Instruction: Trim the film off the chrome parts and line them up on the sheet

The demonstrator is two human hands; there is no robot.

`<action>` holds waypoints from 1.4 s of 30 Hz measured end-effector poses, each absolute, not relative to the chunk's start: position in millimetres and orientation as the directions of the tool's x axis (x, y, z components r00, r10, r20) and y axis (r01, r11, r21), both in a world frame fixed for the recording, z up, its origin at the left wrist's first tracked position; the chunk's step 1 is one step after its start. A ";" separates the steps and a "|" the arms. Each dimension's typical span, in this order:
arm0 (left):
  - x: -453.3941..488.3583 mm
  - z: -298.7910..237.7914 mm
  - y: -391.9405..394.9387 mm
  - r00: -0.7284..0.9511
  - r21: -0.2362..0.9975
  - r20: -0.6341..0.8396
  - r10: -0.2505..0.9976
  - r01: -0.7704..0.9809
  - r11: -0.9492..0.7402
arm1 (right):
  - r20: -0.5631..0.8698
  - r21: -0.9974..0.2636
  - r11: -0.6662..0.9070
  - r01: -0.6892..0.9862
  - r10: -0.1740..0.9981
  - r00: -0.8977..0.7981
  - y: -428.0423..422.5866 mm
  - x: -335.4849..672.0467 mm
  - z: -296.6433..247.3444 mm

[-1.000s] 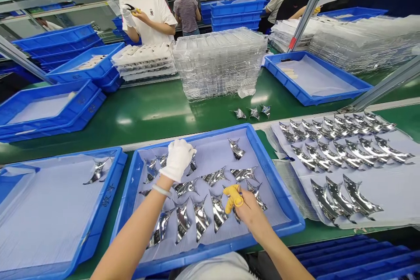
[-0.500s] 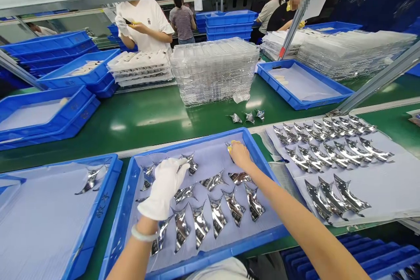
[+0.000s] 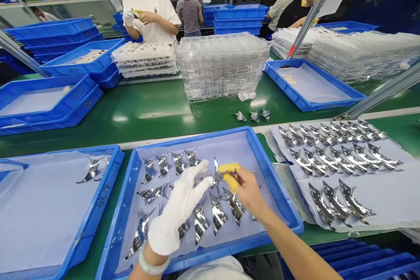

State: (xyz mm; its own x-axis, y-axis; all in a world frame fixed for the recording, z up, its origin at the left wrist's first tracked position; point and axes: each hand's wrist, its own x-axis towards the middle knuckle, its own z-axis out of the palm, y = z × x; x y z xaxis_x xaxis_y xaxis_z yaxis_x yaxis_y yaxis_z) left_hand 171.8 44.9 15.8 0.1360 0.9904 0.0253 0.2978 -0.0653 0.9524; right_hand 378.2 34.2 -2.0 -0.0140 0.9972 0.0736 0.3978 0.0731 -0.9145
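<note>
My right hand [image 3: 249, 188], with yellow finger cots on its fingers, pinches a shiny chrome piece [image 3: 216, 166] held up over a blue tray [image 3: 252, 140]. My left hand [image 3: 183, 203] wears a white glove. Its thumb and fingers are apart, reaching towards that same piece, and no part shows between them. Below both hands, rows of curved, pointed chrome parts [image 3: 218, 214] lie on the tray's white lining. Some of them are hidden under my hands.
Right of the tray, more chrome parts [image 3: 331, 205] lie in rows on a white sheet [image 3: 387, 201]. A second blue tray [image 3: 111, 170] stands at left. Beyond are three small chrome pieces [image 3: 254, 116], stacked clear plastic trays [image 3: 223, 65] and a co-worker [image 3: 151, 13].
My right hand has come back from the tray's far right with a chrome piece. My left hand has moved right and opened out beside it. One more part now lies in the far row.
</note>
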 end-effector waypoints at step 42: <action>194.6 49.4 7.9 -0.115 0.935 0.342 0.933 0.144 -0.325 | 0.662 -0.624 0.610 0.489 0.745 -0.084 -29.9 364.8 17.4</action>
